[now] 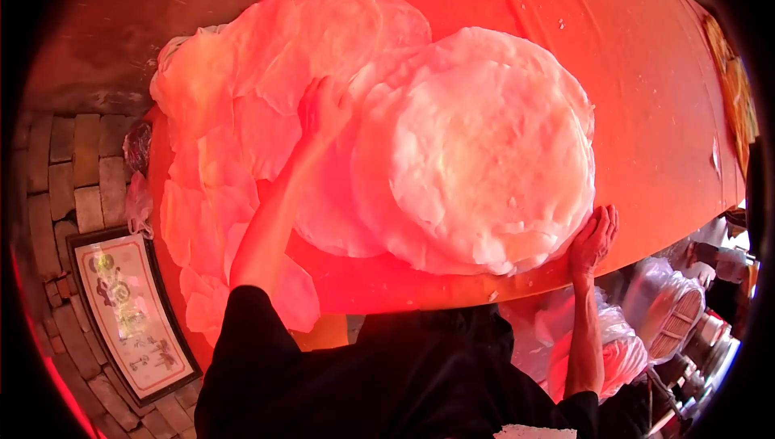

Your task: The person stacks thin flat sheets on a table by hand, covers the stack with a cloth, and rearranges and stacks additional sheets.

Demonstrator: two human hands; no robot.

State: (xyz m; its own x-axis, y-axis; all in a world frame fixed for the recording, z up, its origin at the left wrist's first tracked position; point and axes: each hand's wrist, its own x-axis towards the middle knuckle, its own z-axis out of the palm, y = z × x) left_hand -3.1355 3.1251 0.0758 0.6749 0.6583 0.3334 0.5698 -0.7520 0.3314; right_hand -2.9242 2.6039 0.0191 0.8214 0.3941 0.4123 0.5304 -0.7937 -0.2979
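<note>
A thick stack of pale, round, thin sheets (492,148), resembling flatbreads, lies on the red-covered table. To its left, overlapping loose sheets (202,75) spread across the cover and hang toward the near edge. My left hand (324,108) is over these loose sheets, its fingers curled down at the edge of one thin round sheet; the fingertips are partly lost in the red glare. At the stack's lower right rim is my right hand (594,239), its side against the edge and its fingers loosely extended, with nothing seen in them.
The red table cover (646,92) extends to the right. A framed picture (137,314) leans by the brick floor (77,164) on the left. Plastic-wrapped bundles (666,310) stand below the table at right. A plastic bag (139,203) hangs near the table's left edge.
</note>
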